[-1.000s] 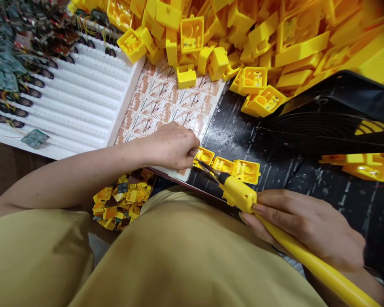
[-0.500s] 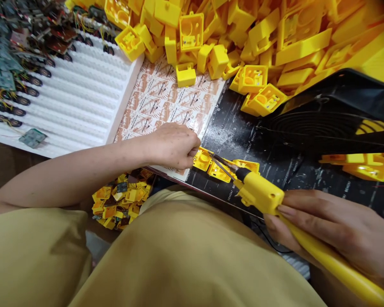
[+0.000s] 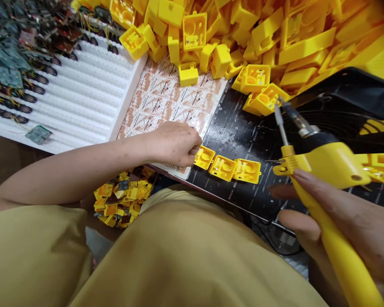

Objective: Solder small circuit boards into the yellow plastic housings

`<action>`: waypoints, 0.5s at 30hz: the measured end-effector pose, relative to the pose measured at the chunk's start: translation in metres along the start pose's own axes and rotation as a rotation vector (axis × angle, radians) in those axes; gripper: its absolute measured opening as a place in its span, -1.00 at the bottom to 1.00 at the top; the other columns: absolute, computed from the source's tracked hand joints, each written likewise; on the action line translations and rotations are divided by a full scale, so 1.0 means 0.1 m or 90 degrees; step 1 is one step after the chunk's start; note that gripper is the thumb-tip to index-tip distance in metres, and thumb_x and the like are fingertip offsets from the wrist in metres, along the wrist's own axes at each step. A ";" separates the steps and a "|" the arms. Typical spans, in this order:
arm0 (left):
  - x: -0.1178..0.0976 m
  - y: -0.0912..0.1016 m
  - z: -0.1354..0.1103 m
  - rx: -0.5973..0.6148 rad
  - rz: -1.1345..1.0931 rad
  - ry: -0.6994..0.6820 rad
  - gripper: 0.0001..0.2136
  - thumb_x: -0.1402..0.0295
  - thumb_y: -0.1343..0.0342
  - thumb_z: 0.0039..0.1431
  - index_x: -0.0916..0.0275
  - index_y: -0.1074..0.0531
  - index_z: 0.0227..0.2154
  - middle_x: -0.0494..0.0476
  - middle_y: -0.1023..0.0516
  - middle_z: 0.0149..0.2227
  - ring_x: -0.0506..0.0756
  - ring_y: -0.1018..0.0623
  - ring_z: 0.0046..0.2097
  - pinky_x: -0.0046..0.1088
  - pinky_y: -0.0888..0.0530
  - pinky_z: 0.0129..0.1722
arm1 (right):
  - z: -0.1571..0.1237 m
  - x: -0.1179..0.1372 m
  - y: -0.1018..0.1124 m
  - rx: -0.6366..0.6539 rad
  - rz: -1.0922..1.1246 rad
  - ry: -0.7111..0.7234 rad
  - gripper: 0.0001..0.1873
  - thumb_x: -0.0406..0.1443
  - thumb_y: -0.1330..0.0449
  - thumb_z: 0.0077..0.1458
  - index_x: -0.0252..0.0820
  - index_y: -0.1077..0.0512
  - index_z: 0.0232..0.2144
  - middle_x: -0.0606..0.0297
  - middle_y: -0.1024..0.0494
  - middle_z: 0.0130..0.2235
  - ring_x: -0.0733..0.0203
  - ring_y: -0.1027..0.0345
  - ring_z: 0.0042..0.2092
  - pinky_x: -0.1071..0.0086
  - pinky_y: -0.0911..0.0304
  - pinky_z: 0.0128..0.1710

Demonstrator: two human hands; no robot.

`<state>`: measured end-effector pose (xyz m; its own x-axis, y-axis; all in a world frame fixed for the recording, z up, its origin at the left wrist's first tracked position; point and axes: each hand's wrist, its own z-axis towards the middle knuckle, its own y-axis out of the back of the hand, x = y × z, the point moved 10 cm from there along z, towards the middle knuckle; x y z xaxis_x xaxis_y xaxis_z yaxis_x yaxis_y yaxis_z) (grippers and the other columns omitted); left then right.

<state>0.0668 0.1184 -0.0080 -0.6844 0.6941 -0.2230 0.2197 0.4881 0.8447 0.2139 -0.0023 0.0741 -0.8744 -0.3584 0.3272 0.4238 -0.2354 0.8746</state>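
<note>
My left hand (image 3: 179, 143) is closed, its fingertips at the left end of a row of small open yellow plastic cases. The nearest case (image 3: 205, 157) is partly hidden by those fingers and appears pinched at its edge. Beside it lie a middle case (image 3: 223, 168) and a right-hand case (image 3: 247, 171), open side up. My right hand (image 3: 345, 226) is wrapped round the yellow handle of a soldering gun (image 3: 323, 164) with a metal tip and a thin feed nozzle. In the view, its tip overlaps another yellow case (image 3: 270, 99) near the black stand; contact cannot be made out.
A large heap of yellow cases (image 3: 192, 32) covers the back. Circuit boards with wired round parts (image 3: 25, 68) lie on a ribbed white foam tray (image 3: 92, 85) at left. A black fan-like frame (image 3: 336, 102) stands at right. Below the bench edge sits a pile of yellow cases (image 3: 123, 198).
My right hand has swung the soldering gun up and to the right, off the row of cases, tip now pointing up. My left hand has stayed nearly in place.
</note>
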 end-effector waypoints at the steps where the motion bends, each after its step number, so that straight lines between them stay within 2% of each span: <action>1: 0.00 0.00 0.00 -0.001 -0.001 0.000 -0.88 0.36 -0.09 0.03 0.20 -0.53 -0.47 0.05 -0.57 -0.42 0.06 -0.48 -0.37 -0.46 -0.11 -0.49 | 0.03 0.04 0.02 -0.011 -0.026 0.021 -0.37 -0.20 -0.22 0.21 0.22 -0.15 0.28 0.49 -0.53 -0.48 0.25 -0.43 -0.48 0.37 -0.33 -0.38; 4: 0.01 0.00 -0.01 -0.003 -0.001 -0.003 -0.88 0.36 -0.10 0.02 0.20 -0.53 -0.47 0.05 -0.58 -0.42 0.05 -0.48 -0.37 -0.46 -0.12 -0.49 | 0.08 0.14 0.06 -0.053 -0.094 0.075 -0.33 -0.27 -0.19 0.24 0.17 -0.07 0.32 0.53 -0.40 -0.61 0.27 -0.30 -0.61 0.38 -0.25 -0.51; 7: 0.00 -0.01 -0.01 -0.005 0.004 -0.004 -0.88 0.37 -0.09 0.02 0.19 -0.53 -0.46 0.05 -0.58 -0.40 0.06 -0.48 -0.36 -0.46 -0.15 -0.46 | 0.08 0.12 0.03 -0.084 -0.076 0.063 -0.35 -0.22 -0.14 0.28 0.08 -0.04 0.34 0.49 -0.50 -0.54 0.27 -0.37 -0.57 0.39 -0.24 -0.54; 10: -0.01 -0.03 0.00 -0.004 0.005 0.002 -0.87 0.36 -0.09 0.04 0.19 -0.54 -0.44 0.05 -0.59 -0.40 0.06 -0.48 -0.37 -0.46 -0.20 -0.44 | 0.08 0.09 -0.09 -0.076 -0.042 0.070 -0.27 -0.32 -0.20 0.23 0.06 -0.01 0.35 0.52 -0.52 -0.52 0.34 -0.37 -0.57 0.45 -0.26 -0.53; 12: -0.01 -0.02 -0.01 -0.004 0.009 0.005 -0.87 0.35 -0.09 0.05 0.20 -0.54 -0.43 0.06 -0.58 -0.41 0.06 -0.49 -0.37 -0.47 -0.22 -0.43 | 0.07 0.12 -0.17 -0.076 -0.061 0.113 -0.26 -0.37 -0.24 0.19 0.09 -0.08 0.32 0.57 -0.46 -0.57 0.39 -0.31 -0.62 0.49 -0.22 -0.55; 15: 0.04 0.02 -0.08 -0.008 0.006 -0.002 -0.84 0.34 -0.08 0.08 0.20 -0.53 -0.33 0.08 -0.60 -0.35 0.08 -0.52 -0.31 -0.47 -0.29 -0.37 | 0.09 0.10 -0.24 -0.086 -0.035 0.143 -0.46 -0.41 -0.27 0.15 0.03 -0.33 0.15 0.53 -0.52 -0.49 0.41 -0.36 -0.55 0.53 -0.26 -0.48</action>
<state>0.0591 0.1178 -0.0037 -0.6807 0.6998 -0.2166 0.2170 0.4750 0.8528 0.1928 0.0082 0.0599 -0.8292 -0.5295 0.1792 0.4178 -0.3739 0.8280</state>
